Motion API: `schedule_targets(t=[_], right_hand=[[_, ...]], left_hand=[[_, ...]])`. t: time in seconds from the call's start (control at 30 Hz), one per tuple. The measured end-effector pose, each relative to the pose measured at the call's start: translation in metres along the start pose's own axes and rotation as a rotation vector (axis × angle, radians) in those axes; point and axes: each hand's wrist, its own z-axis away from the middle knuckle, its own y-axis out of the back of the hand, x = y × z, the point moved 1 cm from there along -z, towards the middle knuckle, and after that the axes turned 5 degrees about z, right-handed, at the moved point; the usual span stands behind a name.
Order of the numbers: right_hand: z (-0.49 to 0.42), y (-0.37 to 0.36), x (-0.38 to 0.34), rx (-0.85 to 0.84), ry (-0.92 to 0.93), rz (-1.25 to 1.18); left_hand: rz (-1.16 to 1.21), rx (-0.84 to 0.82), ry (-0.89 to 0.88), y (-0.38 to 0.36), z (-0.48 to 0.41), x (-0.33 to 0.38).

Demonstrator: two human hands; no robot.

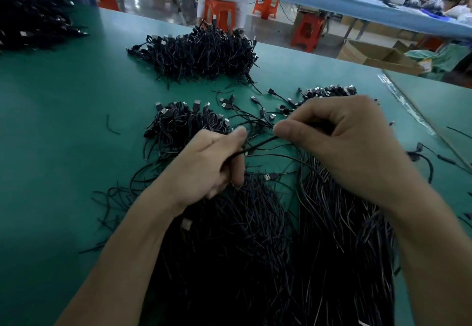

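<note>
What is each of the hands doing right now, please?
Left hand: closed, holding a black cable.
Right hand: closed, pinching the same cable.

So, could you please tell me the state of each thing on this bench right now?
Black cable: pulled straight between the two hands.
Left hand: fingers curled, gripping that cable.
Right hand: pinching the same cable with thumb and finger.
Near heap: loose and tangled, lying on the green table.
Far pile: heaped, nobody touching it.
Cardboard box: open.
</note>
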Motion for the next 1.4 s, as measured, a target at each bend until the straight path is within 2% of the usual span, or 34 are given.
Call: schedule_targets(t=[0.17,0.3,0.37,0.43,0.5,0.53,0.63,0.7,0.8,0.93,1.1,1.2,1.3,1.4], right_hand=[[0.002,-0.042,0.017,0.023,-0.150,-0.249],[0.013,-0.071,0.023,-0.041,-0.242,-0.341],[0.020,-0.076,0.022,-0.109,-0.231,-0.300],[0.026,-0.075,0.020,-0.212,-0.189,-0.182],[0.030,-0.070,0.017,-0.324,-0.131,-0.062],[0.032,-0.066,0.017,-0.353,-0.091,-0.010],[0.031,-0.050,0.017,-0.352,-0.016,0.085],[0.029,-0.037,0.016,-0.300,0.010,0.079],[0.025,-0.025,0.015,-0.212,0.037,-0.042],[0.024,-0.025,0.020,-0.067,0.015,-0.183],[0.026,-0.029,0.023,-0.240,-0.018,-0.505],[0.026,-0.024,0.023,-0.322,-0.034,-0.500],[0.025,-0.022,0.020,-0.333,-0.028,-0.373],[0.024,-0.023,0.017,-0.322,-0.038,-0.251]], left_hand=[[0.402,-0.279,0.010,0.003,0.007,0.006],[0.705,-0.301,-0.065,-0.003,0.004,0.004],[0.818,-0.241,-0.100,-0.002,-0.001,0.003],[0.733,-0.040,-0.118,-0.003,-0.006,-0.002],[0.461,0.178,-0.144,-0.006,-0.010,-0.009],[0.301,0.237,-0.159,-0.008,-0.010,-0.012],[-0.162,0.237,-0.168,-0.013,-0.009,-0.015],[-0.324,0.119,-0.091,-0.016,-0.007,-0.015],[-0.160,-0.090,0.060,-0.027,-0.003,-0.009],[0.024,-0.180,0.109,-0.027,0.000,-0.002],[0.186,-0.337,0.077,-0.020,0.003,-0.005],[0.188,-0.365,0.083,-0.016,0.003,-0.008],[0.231,-0.373,0.111,-0.014,0.002,-0.010],[0.155,-0.297,0.095,-0.015,0.001,-0.009]])
